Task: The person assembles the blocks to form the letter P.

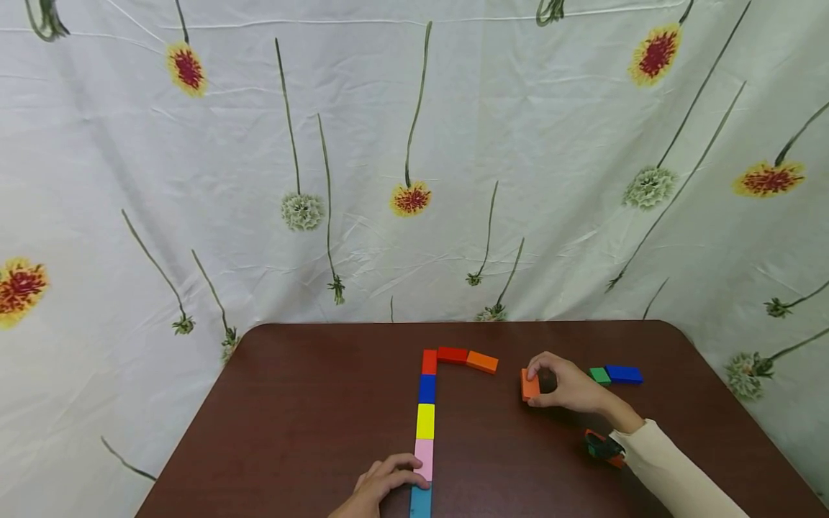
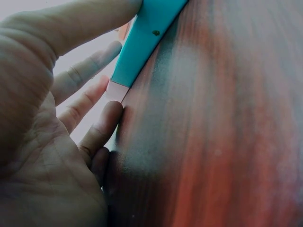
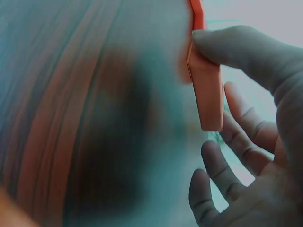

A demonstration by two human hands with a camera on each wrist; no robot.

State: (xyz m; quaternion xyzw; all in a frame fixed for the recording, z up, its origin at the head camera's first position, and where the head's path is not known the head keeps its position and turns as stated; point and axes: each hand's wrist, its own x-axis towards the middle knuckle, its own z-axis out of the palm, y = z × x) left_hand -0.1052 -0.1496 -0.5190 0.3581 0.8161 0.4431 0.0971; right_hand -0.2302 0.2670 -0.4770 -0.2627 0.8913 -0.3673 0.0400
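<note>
- Pinching the orange block (image 1: 529,385) in the right hand (image 1: 563,381), had thumb on the end nearer the body and forefinger on the far end; could not tell whether lifted or resting on the table (image 1: 278,403).
- Had the left hand (image 1: 382,485) ungripped, thumb and forefinger apart, touching the light-blue block (image 1: 421,503) and the pink block (image 1: 424,457) on its right.
- Seemed best to steady the row of blocks (image 1: 424,421) from there with light contact only, without sideways push.
- Met, to the right hand's left and slightly farther off, a second orange block (image 1: 482,362), set at a slant beside a red block (image 1: 452,355), with bare table between it and the held piece.
- Called, by judgement, for a level, gentle pinch at both ends, a slow slide or lowering, and fingers parted evenly on release.
- Risked knocking the slanted piece out of line by coming leftward too fast.
- Offered wide bare table between the hands, and more to the left hand's left.
- Offered less to the right hand's right, with a green block (image 1: 599,375) and a blue block (image 1: 624,375) near.
- Ran out of table not far beyond the right hand, with cloth (image 1: 363,252) hanging behind.
</note>
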